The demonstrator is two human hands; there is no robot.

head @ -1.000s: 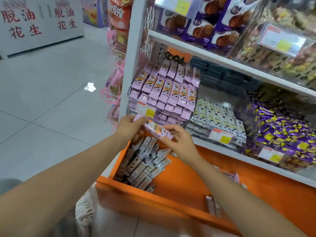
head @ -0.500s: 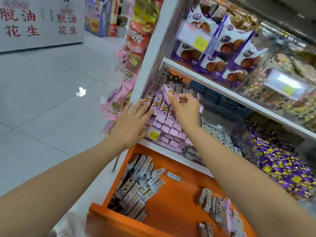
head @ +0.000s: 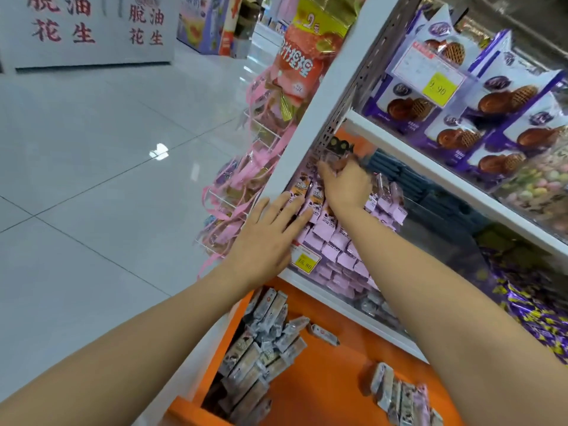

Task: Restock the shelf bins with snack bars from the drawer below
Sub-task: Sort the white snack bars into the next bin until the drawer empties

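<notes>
Since the earlier frame your right hand (head: 345, 186) has pushed deeper, curled round pink snack bars (head: 330, 162) at the bin's back, your left hand (head: 267, 241) flat and spread just below; they look light, slippery, crushable, so grip mid-length.

1. The drawer (head: 332, 373) is bright orange inside and along its front edge.
2. Above the drawer, the snack bars in the bin (head: 335, 241) have pale pink wrappers with brown-and-orange picture panels.
3. Inside the drawer, at its left, the loose bars (head: 261, 342) are grey-silver with brown print.
4. Above the drawer, a price tag (head: 304, 262) is yellow with a white border.
5. Up and right of the drawer, waffle bags (head: 504, 96) are purple and white with brown waffle pictures.
6. Left of the drawer, the floor (head: 92, 179) is pale grey tile with dark grout lines.
</notes>
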